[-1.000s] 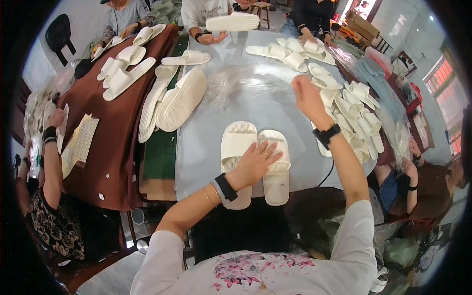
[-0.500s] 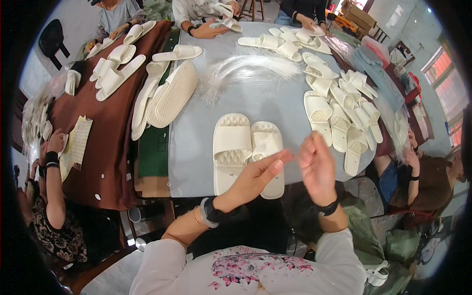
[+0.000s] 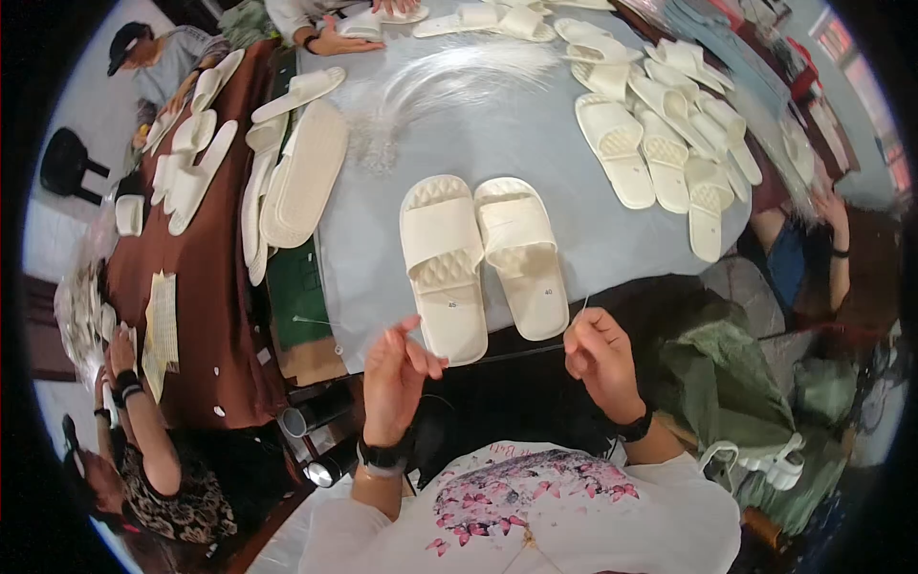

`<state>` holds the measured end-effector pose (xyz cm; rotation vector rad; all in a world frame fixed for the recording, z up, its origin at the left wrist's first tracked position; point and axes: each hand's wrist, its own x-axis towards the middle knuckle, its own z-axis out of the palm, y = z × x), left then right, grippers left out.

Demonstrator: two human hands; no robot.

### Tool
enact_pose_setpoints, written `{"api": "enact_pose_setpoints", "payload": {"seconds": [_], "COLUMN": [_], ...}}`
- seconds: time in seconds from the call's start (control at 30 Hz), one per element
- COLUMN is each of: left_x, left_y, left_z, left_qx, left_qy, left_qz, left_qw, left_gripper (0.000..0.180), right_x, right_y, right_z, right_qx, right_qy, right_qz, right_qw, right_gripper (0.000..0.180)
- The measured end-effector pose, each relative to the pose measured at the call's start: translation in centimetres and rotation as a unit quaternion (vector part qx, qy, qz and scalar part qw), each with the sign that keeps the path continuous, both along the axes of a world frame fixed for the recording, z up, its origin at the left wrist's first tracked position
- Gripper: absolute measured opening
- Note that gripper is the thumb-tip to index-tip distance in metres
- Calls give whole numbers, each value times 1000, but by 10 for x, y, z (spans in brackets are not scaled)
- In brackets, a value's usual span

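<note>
Two cream slide slippers lie side by side on the grey cloth before me: the left slipper (image 3: 454, 320) and the right slipper (image 3: 540, 297), heels toward me. My right hand (image 3: 607, 368), just off the right slipper's heel, pinches a thin clear strand (image 3: 585, 302) between thumb and finger. Beside the left slipper's heel is my left hand (image 3: 394, 368), its fingers loosely bent and apart, with no object visible in it. Beyond the pair, a bundle of thin clear strands (image 3: 430, 81) curves across the table (image 3: 382, 210).
Several cream slippers (image 3: 617, 143) crowd the table's right side. More slippers (image 3: 306, 177) lie at the left edge, beside a brown-covered table (image 3: 201, 258) with paper sheets (image 3: 161, 325). Co-workers' hands (image 3: 349, 36) show at the far side, and other people sit left and right.
My hands have drawn apart and toward me, uncovering both slippers. The right slipper now slants away from the left one. The view has shifted, and a thin strand shows at my right hand.
</note>
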<state>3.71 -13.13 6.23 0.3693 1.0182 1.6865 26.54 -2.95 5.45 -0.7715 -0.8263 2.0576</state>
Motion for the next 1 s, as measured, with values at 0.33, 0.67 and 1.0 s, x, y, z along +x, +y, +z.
{"api": "enact_pose_setpoints", "payload": {"seconds": [0.33, 0.67, 1.0], "left_x": [-8, -23, -17], "left_y": [34, 219, 272], "left_z": [10, 11, -19], "left_qx": [-1, 52, -119], "left_qy": [68, 616, 598], "left_qz": [18, -105, -421], "left_qw": [998, 779, 672], "left_gripper": [34, 22, 32], "right_x": [13, -44, -103], "right_y": [10, 76, 83], "right_z": [-37, -53, -69], "right_qx": [-161, -156, -132], "right_qy": [-153, -105, -84], "right_qz": [86, 106, -100], "right_qw": [971, 976, 983], "right_gripper": [15, 22, 8]}}
